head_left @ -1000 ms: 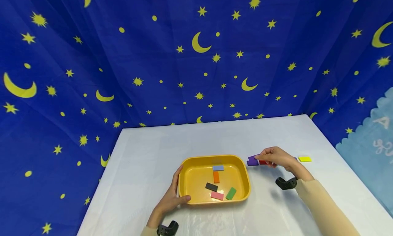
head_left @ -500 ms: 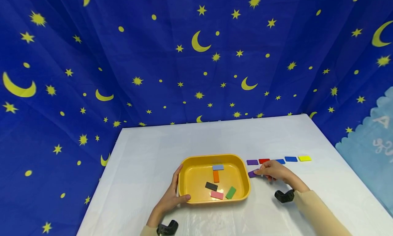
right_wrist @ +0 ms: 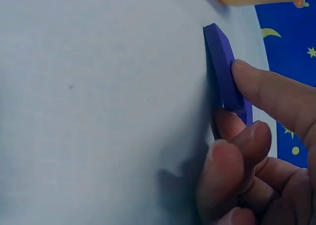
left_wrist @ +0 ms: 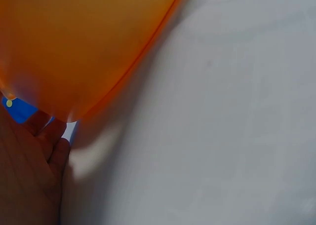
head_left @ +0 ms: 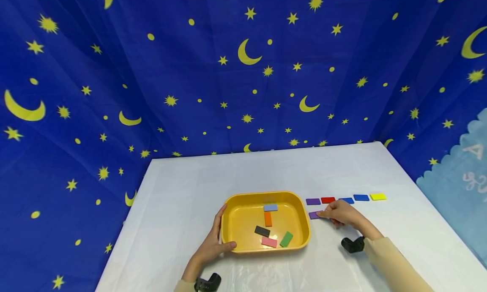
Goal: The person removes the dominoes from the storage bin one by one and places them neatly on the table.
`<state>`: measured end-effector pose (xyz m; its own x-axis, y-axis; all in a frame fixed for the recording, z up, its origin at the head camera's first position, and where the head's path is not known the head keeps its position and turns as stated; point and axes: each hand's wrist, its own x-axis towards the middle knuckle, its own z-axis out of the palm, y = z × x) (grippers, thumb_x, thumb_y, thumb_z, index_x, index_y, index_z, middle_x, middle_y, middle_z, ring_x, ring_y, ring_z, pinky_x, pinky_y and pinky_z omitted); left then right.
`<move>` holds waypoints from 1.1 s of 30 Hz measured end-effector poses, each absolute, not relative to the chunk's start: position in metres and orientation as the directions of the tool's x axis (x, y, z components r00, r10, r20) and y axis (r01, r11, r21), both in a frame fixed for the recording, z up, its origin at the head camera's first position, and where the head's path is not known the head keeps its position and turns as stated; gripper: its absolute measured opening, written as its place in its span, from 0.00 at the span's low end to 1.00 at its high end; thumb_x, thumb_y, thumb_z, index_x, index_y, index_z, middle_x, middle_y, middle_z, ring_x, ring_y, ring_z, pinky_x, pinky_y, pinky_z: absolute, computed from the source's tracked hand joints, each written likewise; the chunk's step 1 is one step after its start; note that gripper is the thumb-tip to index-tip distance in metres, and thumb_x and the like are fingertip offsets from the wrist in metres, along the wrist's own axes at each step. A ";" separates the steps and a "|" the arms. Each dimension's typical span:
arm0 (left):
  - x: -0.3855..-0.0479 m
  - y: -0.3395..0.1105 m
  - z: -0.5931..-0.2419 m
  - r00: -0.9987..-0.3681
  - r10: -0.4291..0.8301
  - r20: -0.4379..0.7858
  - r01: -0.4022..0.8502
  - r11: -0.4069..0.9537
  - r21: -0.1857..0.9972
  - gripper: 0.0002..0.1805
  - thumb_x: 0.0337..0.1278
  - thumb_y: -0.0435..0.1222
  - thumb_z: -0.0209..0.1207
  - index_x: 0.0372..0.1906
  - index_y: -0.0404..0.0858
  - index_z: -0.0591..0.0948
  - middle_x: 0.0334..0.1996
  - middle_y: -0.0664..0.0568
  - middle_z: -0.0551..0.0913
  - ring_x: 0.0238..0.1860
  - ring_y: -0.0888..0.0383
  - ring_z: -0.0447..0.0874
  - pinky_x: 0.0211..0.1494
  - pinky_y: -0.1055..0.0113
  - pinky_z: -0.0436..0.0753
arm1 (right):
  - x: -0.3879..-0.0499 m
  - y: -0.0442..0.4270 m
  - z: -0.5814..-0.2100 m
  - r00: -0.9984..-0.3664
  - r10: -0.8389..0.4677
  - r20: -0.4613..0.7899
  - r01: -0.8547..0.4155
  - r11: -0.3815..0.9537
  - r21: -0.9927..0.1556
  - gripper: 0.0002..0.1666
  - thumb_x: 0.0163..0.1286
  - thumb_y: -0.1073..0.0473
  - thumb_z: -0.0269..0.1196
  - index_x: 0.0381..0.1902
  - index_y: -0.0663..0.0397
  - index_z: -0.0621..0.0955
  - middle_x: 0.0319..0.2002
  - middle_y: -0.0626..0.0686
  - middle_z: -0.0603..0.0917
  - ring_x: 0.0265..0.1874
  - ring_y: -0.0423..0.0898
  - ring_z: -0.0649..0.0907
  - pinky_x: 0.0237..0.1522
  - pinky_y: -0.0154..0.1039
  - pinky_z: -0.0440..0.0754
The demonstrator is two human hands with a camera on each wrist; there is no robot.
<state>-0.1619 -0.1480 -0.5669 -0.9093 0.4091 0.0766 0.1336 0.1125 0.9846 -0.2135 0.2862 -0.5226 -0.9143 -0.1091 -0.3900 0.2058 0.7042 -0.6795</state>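
Note:
My right hand pinches a purple domino-like block between thumb and fingers, at or just above the white table. In the right wrist view this block appears tilted, with the thumb on one face. Behind it lies another purple block, the left end of a row with a red block, a blue block partly behind my fingers, a second blue block and a yellow block. My left hand holds the yellow tray at its near left corner, thumb on the near rim.
Inside the tray lie a light blue block, an orange block, a black block, a pink block and a green block. The white table meets a blue star-and-moon curtain at back and sides.
My right hand has brought the purple block from over the row toward me, then lowered and straightened it in front of the other purple block. The left hand and tray stay put.

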 end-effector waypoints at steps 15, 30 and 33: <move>-0.163 -0.149 -0.569 -0.905 0.417 0.088 0.145 0.107 0.984 0.58 0.45 0.36 0.70 0.75 0.58 0.44 0.75 0.49 0.43 0.71 0.49 0.47 0.67 0.44 0.48 | -0.216 0.288 -0.527 -0.912 -0.086 -0.402 0.217 0.729 -0.649 0.23 0.57 0.44 0.69 0.18 0.55 0.76 0.11 0.48 0.71 0.10 0.41 0.69 0.16 0.32 0.67; -0.163 -0.149 -0.568 -0.906 0.414 0.082 0.141 0.114 0.983 0.58 0.45 0.35 0.70 0.75 0.58 0.44 0.75 0.49 0.43 0.71 0.49 0.47 0.67 0.44 0.48 | -0.218 0.284 -0.504 -0.907 -0.124 -0.403 0.150 0.799 -0.583 0.21 0.56 0.45 0.70 0.22 0.55 0.76 0.16 0.50 0.74 0.14 0.44 0.72 0.18 0.34 0.71; -0.163 -0.149 -0.569 -0.908 0.412 0.078 0.136 0.113 0.984 0.58 0.45 0.35 0.70 0.75 0.59 0.44 0.75 0.49 0.43 0.71 0.49 0.47 0.66 0.44 0.48 | -0.226 0.279 -0.489 -0.915 -0.141 -0.377 0.097 0.831 -0.547 0.21 0.55 0.45 0.71 0.24 0.54 0.75 0.19 0.50 0.75 0.16 0.45 0.73 0.19 0.35 0.72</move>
<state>-0.1626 -0.1487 -0.5685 -0.9079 0.4117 0.0784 0.1363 0.1131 0.9842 -0.2256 0.2787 -0.4887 -0.9154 -0.1414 -0.3770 0.0970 0.8314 -0.5472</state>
